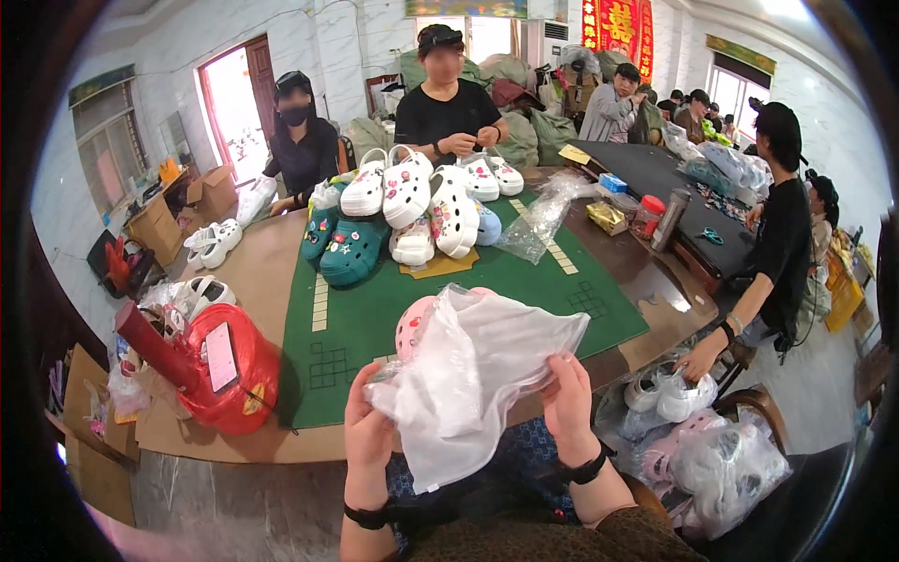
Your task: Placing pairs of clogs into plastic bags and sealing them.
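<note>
Between my two hands a frosted, see-through plastic bag (473,375) is spread out above the front edge of the green mat (562,309). My left hand (369,421) pinches the bag's left side. At its right side, my right hand (567,403) grips the edge between thumb and fingers. Just behind the bag, and partly covered by it, a pink clog (409,328) sits on the mat. Whether anything lies inside the bag I cannot tell. Farther back on the mat, a pile of white clogs (407,187) and teal clogs (354,251) carries small charms.
A red-wrapped stool-like object (229,393) with a phone (221,356) stands at left. Crumpled clear plastic (543,215), a red-lidded jar (647,215) and a flask (670,220) lie right. Bagged clogs (721,468) sit lower right, where another person's hand (700,361) reaches. Several people work around.
</note>
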`<state>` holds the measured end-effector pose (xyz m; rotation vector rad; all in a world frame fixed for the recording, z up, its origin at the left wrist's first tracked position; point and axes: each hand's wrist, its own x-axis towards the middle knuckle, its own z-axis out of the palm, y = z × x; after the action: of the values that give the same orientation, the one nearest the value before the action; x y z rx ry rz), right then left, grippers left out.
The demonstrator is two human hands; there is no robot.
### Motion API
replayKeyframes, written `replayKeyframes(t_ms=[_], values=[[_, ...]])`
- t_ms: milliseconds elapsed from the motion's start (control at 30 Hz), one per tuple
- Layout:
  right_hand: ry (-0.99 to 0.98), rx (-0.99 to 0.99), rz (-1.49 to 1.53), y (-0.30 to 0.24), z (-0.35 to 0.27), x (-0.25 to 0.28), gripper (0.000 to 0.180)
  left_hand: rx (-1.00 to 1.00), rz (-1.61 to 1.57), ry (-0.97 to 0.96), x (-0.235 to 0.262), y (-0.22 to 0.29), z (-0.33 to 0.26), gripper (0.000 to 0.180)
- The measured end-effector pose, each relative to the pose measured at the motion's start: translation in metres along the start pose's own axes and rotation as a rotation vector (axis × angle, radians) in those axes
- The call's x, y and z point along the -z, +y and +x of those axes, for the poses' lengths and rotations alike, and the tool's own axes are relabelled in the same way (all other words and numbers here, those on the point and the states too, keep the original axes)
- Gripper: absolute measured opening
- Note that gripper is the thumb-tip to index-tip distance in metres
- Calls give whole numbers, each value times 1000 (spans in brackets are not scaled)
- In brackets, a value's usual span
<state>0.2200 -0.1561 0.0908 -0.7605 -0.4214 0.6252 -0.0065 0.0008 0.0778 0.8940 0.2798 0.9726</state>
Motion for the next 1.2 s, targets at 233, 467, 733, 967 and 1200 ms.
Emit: replayKeyframes(t_ms=[233,467,733,967,1200], values=[[67,71,-63,8,2,0,18,-537,861,370,5,17,-13,48],[22,30,-125,18,1,3,18,-637,1606,-240,-57,44,-23,86],[113,21,-81,5,9,27,19,-478,1248,129,17,20,3,19],[-169,-131,227,-8,10,31,56,-126,280,472,65,35,23,27],[-507,-70,-510,20,-10,36,46,-394,764,464,154,-11,28,43]])
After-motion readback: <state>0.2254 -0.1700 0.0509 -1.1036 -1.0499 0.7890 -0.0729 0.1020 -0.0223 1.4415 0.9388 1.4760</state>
